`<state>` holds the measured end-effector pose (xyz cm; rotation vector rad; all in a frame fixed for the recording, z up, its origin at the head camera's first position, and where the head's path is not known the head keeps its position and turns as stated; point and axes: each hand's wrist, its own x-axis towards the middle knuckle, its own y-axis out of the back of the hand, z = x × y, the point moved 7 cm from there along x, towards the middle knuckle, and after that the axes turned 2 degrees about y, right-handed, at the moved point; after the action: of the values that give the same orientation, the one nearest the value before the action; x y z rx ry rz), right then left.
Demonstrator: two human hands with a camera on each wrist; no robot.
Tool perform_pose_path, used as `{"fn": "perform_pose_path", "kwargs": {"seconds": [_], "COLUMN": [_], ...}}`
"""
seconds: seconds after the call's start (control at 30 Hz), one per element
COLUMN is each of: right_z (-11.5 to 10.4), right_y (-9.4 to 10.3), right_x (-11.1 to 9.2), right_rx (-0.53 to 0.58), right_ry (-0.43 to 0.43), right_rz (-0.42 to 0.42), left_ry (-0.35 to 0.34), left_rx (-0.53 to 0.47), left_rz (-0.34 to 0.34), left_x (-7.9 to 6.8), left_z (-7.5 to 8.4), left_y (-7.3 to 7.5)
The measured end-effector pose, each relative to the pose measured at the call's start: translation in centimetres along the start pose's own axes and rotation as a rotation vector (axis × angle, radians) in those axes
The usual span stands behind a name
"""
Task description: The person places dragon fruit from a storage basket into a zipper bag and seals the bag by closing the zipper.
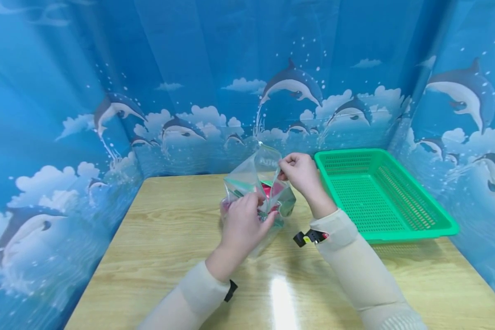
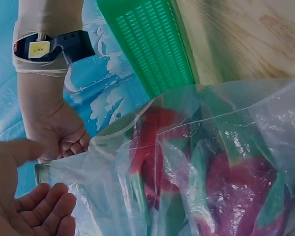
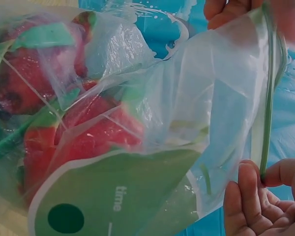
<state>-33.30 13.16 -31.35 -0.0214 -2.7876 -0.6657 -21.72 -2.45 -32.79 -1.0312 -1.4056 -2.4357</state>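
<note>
A clear zip bag point(image 1: 247, 172) with a green printed panel point(image 3: 132, 191) holds red, green-tipped pieces point(image 2: 162, 147) that look like dragon fruit. My right hand point(image 1: 300, 173) pinches the bag's green zip strip point(image 3: 268, 123) between thumb and fingers, at its far right in the head view. On the near side of the bag is my left hand point(image 1: 244, 222), its thumb stretched out. In the left wrist view, the left thumb point(image 2: 19, 151) and loosely bent fingers point(image 2: 46, 209) stand apart on either side of the bag's mouth edge.
A green slotted plastic basket point(image 1: 369, 197) stands on the right of the wooden table point(image 1: 169, 229). Blue dolphin-print curtains point(image 1: 231, 59) enclose the table's back and sides. Each wrist wears a black camera strap point(image 1: 311, 237).
</note>
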Motion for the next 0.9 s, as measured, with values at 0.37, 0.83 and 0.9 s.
{"fn": "perform_pose_path", "kwargs": {"seconds": [0.37,0.83,0.9], "right_z": [0.2,1.1,1.3], "right_y": [0.0,-1.5,-1.6], "right_x": [0.0,0.4,0.4], "right_rx": [0.033,0.053,0.053], "right_ry": [-0.015,-0.032,-0.043], "right_rz": [-0.023,-0.047,-0.049], "left_ry": [-0.042,0.02,0.045], "left_rx": [0.065,0.045,0.047], "left_rz": [0.104,0.033,0.017], "left_x": [0.1,0.4,0.4], "left_z": [-0.9,-2.9,-3.4], "left_y": [0.1,0.4,0.4]}}
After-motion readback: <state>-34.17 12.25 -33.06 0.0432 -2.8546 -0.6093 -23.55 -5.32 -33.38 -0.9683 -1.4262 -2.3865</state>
